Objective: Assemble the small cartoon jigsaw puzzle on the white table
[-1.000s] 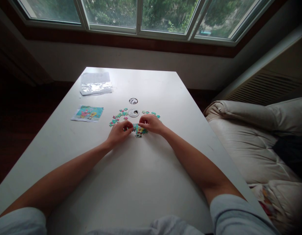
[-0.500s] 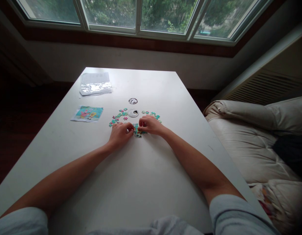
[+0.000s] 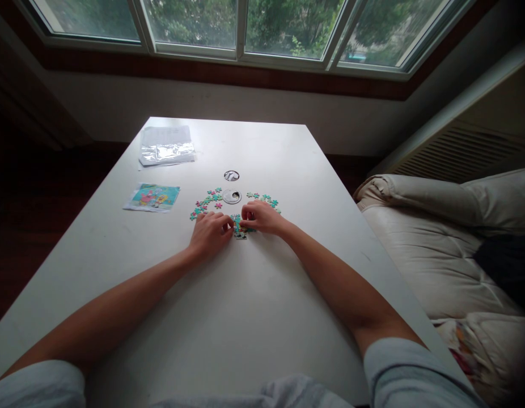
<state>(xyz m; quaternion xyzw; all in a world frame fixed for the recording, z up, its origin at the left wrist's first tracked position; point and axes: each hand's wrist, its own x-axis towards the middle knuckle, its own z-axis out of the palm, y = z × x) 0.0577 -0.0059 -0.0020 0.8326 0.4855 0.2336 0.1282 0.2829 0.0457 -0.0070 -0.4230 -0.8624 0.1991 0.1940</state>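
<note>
A small, partly joined jigsaw puzzle (image 3: 241, 233) lies flat on the white table, its middle showing between my two hands. My left hand (image 3: 210, 231) is closed, with thumb and fingertips pinched at the puzzle's left edge. From the other side my right hand (image 3: 263, 216) curls its fingers onto the right part, the thumb touching the joined pieces. Both hands cover some of the puzzle, and single pieces under the fingertips are too small to make out. Loose puzzle pieces (image 3: 214, 196) in green and pink lie beyond my left hand; more green pieces (image 3: 267, 199) lie beyond my right.
Behind the puzzle sit a round silvery disc (image 3: 228, 196) and a smaller dark-rimmed disc (image 3: 231, 175). A colourful cartoon picture sheet (image 3: 152, 197) lies at left, with a clear plastic packet (image 3: 166, 146) farther back. A cream sofa (image 3: 415, 243) stands right of the table (image 3: 228, 328).
My left hand has shifted very slightly, its fingertips still at the puzzle's left edge. The right hand and the loose pieces look the same.
</note>
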